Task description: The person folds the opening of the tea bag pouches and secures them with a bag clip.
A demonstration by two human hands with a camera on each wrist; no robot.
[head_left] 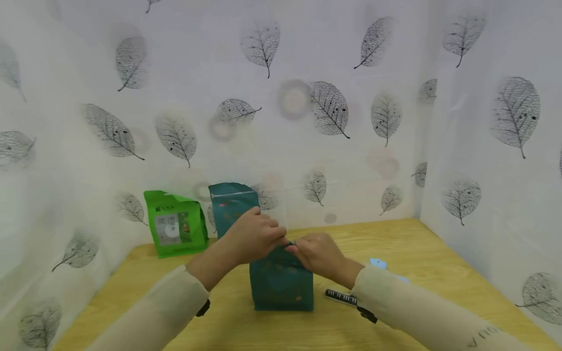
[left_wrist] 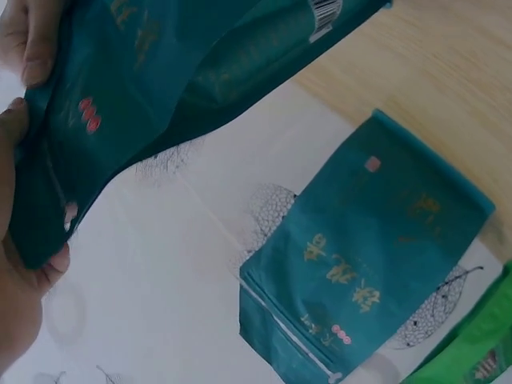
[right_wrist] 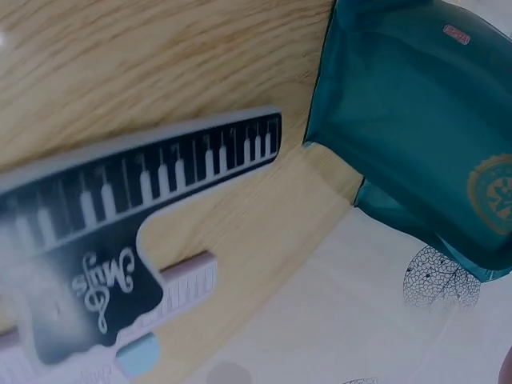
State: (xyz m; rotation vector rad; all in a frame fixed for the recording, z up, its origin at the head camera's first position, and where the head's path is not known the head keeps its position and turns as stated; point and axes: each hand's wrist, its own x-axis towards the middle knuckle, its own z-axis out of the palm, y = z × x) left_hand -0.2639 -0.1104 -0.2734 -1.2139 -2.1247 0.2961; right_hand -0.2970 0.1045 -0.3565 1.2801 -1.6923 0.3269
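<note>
A teal pouch (head_left: 281,287) stands upright on the table in front of me. My left hand (head_left: 256,234) pinches its top edge from the left side. Close beside it, my right hand (head_left: 318,251) pinches the same top edge from the right, thumb toward the left hand. In the left wrist view the pouch (left_wrist: 120,88) shows red dots, gold characters and a barcode, with fingers at its top edge. The right wrist view shows the lower part of the pouch (right_wrist: 408,104), with a gold round emblem; the right hand is almost wholly outside that view.
Behind the left hand stands a second teal pouch (head_left: 232,202), with a green pouch (head_left: 175,229) farther left. A black piano-key-patterned clip (head_left: 341,297) lies right of the held pouch. Beyond it are a pale pink clip (right_wrist: 188,284) and a light blue piece (head_left: 377,263). Leaf-printed curtains enclose the table.
</note>
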